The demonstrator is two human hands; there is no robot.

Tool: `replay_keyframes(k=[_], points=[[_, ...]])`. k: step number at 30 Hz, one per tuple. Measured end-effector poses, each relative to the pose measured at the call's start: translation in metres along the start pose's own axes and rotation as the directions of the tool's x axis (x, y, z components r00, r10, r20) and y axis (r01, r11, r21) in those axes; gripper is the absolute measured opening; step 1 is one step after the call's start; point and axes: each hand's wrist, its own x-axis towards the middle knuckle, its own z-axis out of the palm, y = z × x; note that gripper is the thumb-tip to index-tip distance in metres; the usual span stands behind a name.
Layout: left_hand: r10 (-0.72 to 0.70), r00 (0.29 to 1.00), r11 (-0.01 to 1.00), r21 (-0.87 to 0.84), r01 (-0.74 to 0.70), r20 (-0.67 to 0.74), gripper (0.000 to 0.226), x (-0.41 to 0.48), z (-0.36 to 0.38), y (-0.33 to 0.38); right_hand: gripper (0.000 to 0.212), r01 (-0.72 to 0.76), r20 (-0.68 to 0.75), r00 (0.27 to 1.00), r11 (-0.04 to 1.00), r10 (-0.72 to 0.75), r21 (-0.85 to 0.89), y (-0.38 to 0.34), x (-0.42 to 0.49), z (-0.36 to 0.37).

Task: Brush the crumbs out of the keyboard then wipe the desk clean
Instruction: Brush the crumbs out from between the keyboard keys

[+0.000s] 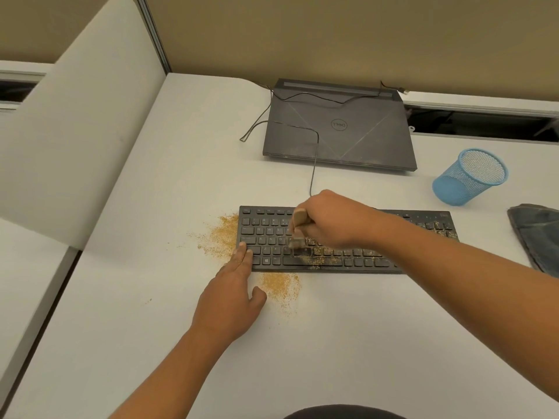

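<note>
A black keyboard (357, 255) lies flat on the white desk (151, 313), with tan crumbs scattered over its middle and right keys. My right hand (332, 220) is closed around a small wooden-handled brush (299, 228), blurred, whose bristles touch the keys near the keyboard's middle. My left hand (233, 294) rests flat on the desk, fingers together, fingertips pressing the keyboard's front left corner. One crumb pile (222, 237) lies on the desk left of the keyboard, another crumb pile (279, 287) just in front of it.
A closed dark laptop (341, 128) sits behind the keyboard with thin cables (314, 164) draped over it. A blue mesh cup (469, 176) stands at the right. A dark folded cloth (537, 237) lies at the right edge. White partition panels (84, 131) rise on the left.
</note>
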Motion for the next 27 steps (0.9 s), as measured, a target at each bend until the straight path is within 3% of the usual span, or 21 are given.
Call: replay_keyframes(k=[2,6,10,15,19,23,27], points=[[-0.006,1.000,1.000,-0.003,0.006,0.003,0.070,0.000,0.000,0.000,0.015,0.006,-0.038,0.999,1.000,-0.005,0.023,0.001,0.002,0.005],[-0.002,1.000,1.000,0.010,0.002,0.002,0.069,0.001,-0.001,0.001,0.011,-0.013,0.040,0.999,1.000,0.013,-0.006,0.004,0.004,0.016],[0.001,1.000,1.000,0.014,-0.001,0.002,0.069,0.000,-0.001,0.001,0.014,0.040,-0.063,0.997,0.995,-0.034,0.092,-0.003,-0.001,0.017],[0.004,1.000,1.000,0.011,-0.004,0.009,0.069,0.001,-0.003,0.001,0.017,0.076,0.107,0.992,0.997,-0.073,-0.023,-0.003,-0.013,0.016],[0.003,1.000,1.000,0.009,-0.004,0.010,0.069,0.001,-0.002,0.001,0.024,0.015,-0.040,0.999,1.000,-0.015,0.008,0.014,-0.012,0.011],[0.005,1.000,1.000,0.005,-0.005,0.007,0.069,0.000,-0.002,0.002,0.010,-0.067,0.038,0.997,0.998,0.066,0.021,0.026,-0.014,0.010],[0.001,1.000,1.000,0.000,-0.001,0.007,0.069,0.000,-0.001,-0.001,0.014,-0.098,-0.217,0.967,0.982,0.132,0.161,0.028,0.004,-0.001]])
